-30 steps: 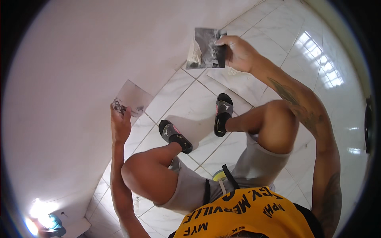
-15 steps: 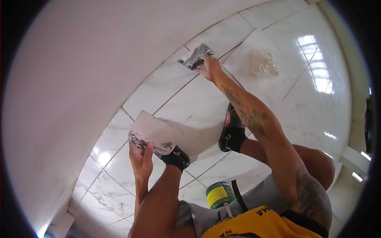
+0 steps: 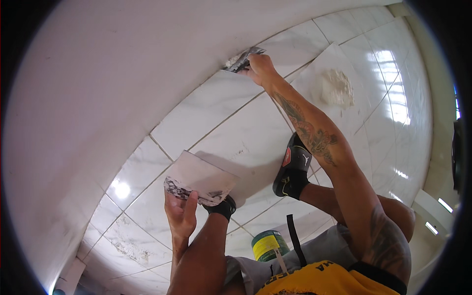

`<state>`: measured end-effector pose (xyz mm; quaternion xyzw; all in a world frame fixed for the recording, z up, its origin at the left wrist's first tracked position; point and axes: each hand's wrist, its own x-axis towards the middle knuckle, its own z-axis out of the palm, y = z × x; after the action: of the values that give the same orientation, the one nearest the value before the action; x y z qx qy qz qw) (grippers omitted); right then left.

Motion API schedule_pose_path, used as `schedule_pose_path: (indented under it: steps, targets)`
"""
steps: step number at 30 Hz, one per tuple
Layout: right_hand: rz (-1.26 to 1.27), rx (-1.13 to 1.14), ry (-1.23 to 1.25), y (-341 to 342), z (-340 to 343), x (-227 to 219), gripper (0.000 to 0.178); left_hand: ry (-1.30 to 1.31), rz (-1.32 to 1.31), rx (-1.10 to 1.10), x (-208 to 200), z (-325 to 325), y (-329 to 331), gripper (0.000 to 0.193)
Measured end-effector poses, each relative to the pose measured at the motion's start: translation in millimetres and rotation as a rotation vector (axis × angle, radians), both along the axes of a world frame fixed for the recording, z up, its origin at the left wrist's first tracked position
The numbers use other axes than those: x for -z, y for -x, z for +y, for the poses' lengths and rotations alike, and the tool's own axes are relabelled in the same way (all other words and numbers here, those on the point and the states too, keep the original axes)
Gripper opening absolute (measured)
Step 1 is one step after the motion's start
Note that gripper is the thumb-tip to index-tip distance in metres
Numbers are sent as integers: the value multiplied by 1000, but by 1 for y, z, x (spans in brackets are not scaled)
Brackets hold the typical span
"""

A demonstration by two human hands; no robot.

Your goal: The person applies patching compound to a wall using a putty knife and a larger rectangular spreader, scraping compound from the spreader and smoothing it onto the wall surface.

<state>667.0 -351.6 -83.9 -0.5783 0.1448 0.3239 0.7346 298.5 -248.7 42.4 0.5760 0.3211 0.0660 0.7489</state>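
Observation:
My right hand (image 3: 259, 68) grips a flat, broad-bladed putty knife (image 3: 240, 62) with whitish paste on its blade. The blade's far edge meets the foot of the white wall (image 3: 123, 69), along the line where wall and floor join. Lower down, my left hand (image 3: 182, 214) holds a flat, pale rectangular board (image 3: 201, 173) by its near edge, thumb on top and fingers underneath. Dark smears mark that near edge. The board hovers over my left foot and partly hides the shoe.
A mound of white paste (image 3: 337, 88) sits on a sheet (image 3: 314, 81) on the tiled floor (image 3: 189, 118) to the right. A green tub with a yellow label (image 3: 268, 244) stands between my legs. My right shoe (image 3: 292, 164) rests on the tiles. Dried residue (image 3: 129, 246) spots the floor at lower left.
The putty knife in my right hand has moved up to the wall's foot and tilted, its blade now seen more edge-on. The board in my left hand has shifted slightly lower and right.

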Motion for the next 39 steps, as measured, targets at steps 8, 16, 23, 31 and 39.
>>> schedule_pose_path:
  steps: [8,16,23,31,39]
  targets:
    - [39,12,20,-7,6,-24,38,45,-35,-16,-3,0,-4,45]
    - [4,-86,-55,-2,22,-81,40,75,-35,-16,-4,6,-1,45]
    - [13,-72,-113,7,27,-142,42,90,-71,3,-3,10,0,46]
    - [-262,-325,-69,17,12,-180,46,90,-90,-3,-5,12,-1,46]
    - [32,18,101,44,-30,-72,29,80,-115,-20,-7,13,-3,46]
